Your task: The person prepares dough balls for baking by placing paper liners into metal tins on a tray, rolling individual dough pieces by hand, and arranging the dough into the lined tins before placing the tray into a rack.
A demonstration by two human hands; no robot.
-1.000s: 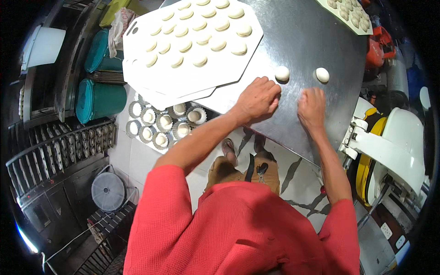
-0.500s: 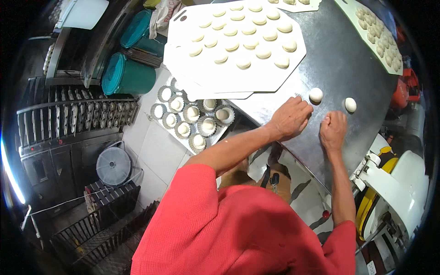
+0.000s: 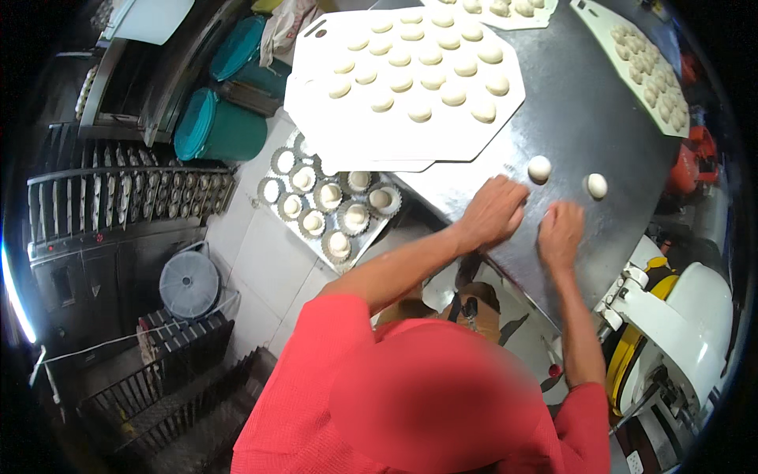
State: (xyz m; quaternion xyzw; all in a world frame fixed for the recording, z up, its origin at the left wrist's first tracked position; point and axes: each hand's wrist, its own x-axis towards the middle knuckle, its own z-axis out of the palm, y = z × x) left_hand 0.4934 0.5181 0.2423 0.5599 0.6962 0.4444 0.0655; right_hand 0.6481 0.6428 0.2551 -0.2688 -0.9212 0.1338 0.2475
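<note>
Far left of the frame I've got a dark metal rack (image 3: 118, 197) full of small moulds, and just right of it, upper left, two teal lidded plastic tubs (image 3: 217, 126). Moving toward centre, a metal tray of fluted tart tins with pale dough in them (image 3: 332, 207) sits below the bench edge. Above it, a white flat-sided board covered in rows of pale dough pieces (image 3: 410, 87) rests on the grey metal bench (image 3: 584, 118). My left hand (image 3: 493, 212) is cupped palm-down on the bench, fingers curled; can't tell if there's dough under it. The right hand (image 3: 559, 233) is the same deal, pressed down just beside it. Two round white dough balls sit loose right above them: one (image 3: 539, 167) by the left hand, the other (image 3: 597, 186) above the right. Lower right there's a white and yellow machine (image 3: 679, 316).
</note>
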